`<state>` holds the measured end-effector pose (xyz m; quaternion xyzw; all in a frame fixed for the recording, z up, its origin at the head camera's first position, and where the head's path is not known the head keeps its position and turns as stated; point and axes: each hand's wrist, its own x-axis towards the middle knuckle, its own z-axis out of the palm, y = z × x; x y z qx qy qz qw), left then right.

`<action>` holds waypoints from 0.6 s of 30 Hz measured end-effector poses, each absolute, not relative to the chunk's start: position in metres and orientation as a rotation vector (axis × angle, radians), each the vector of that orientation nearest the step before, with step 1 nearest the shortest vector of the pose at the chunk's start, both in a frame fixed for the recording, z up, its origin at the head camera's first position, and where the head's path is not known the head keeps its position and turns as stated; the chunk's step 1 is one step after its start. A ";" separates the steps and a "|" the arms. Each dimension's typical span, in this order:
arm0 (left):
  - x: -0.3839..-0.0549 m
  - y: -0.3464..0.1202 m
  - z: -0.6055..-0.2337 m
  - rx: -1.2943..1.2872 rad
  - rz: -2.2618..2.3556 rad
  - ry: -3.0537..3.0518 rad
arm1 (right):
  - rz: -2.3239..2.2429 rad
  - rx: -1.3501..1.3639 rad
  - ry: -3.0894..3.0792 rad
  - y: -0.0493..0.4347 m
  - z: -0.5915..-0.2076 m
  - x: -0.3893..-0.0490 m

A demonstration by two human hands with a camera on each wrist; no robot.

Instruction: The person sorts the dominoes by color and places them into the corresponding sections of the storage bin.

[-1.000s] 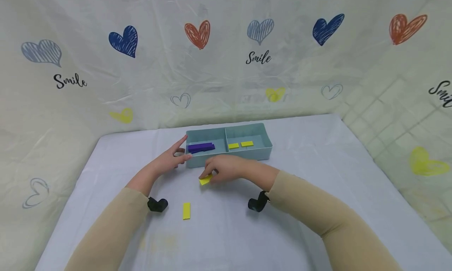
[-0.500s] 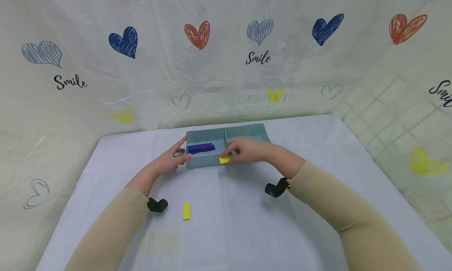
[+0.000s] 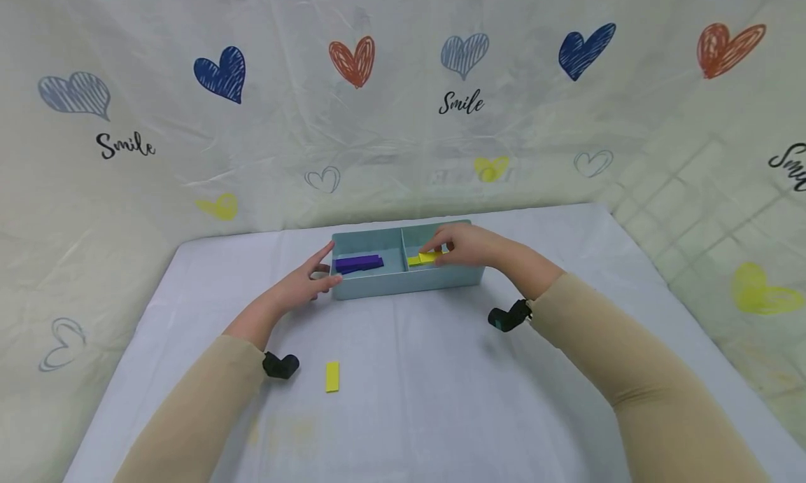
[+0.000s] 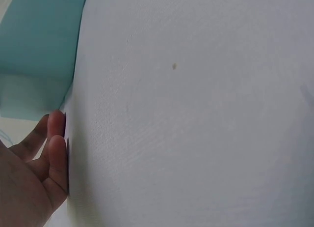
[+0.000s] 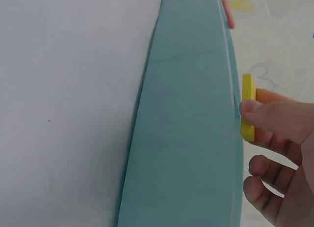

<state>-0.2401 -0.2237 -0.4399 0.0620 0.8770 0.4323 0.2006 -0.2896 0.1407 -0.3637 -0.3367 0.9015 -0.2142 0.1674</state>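
Observation:
My right hand (image 3: 471, 245) pinches a yellow block (image 3: 431, 257) between thumb and fingers over the right compartment of a teal box (image 3: 403, 285). In the right wrist view, the thin yellow block (image 5: 248, 82) stands at the box's rim height, its other end covered by the thumb. Beneath it in that compartment, part of another yellow block (image 3: 413, 261) shows; the rest is hidden by my hand. My left hand (image 3: 301, 284) rests against the box's left end, index finger and thumb spread towards its corners. Purple blocks (image 3: 357, 263) lie together in the left compartment.
One more yellow block (image 3: 332, 376) lies on the white-covered table (image 3: 403, 413), nearer to me. A divider (image 3: 404, 250) splits the box in two. Behind the table hangs a pale sheet (image 3: 390, 133) printed with hearts. Black wrist cameras hang below both sleeves.
My right hand has carried the yellow block from the table in front of the box up and rightwards, over the front wall to the right compartment. The left hand has stayed in place.

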 end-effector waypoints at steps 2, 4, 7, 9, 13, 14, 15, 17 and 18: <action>-0.241 -0.224 -0.441 0.174 1.207 2.451 | -0.564 -0.937 2.584 0.139 -0.368 -0.295; -0.241 -0.224 -0.441 0.174 1.209 2.450 | -0.519 -0.912 2.603 0.137 -0.372 -0.299; -0.241 -0.224 -0.442 0.175 1.203 2.451 | -0.485 -0.871 2.620 0.134 -0.377 -0.306; -0.242 -0.224 -0.442 0.172 1.202 2.451 | -0.483 -0.852 2.622 0.132 -0.380 -0.309; -0.242 -0.224 -0.442 0.167 1.192 2.459 | -0.488 -0.838 2.614 0.129 -0.388 -0.315; -0.242 -0.224 -0.442 0.167 1.191 2.460 | -0.480 -0.838 2.612 0.128 -0.391 -0.317; -0.242 -0.224 -0.442 0.167 1.190 2.462 | -0.473 -0.836 2.610 0.127 -0.393 -0.318; -0.242 -0.224 -0.442 0.167 1.190 2.463 | -0.457 -0.828 2.611 0.125 -0.397 -0.321; -0.242 -0.224 -0.442 0.167 1.191 2.464 | -0.441 -0.828 2.612 0.124 -0.399 -0.322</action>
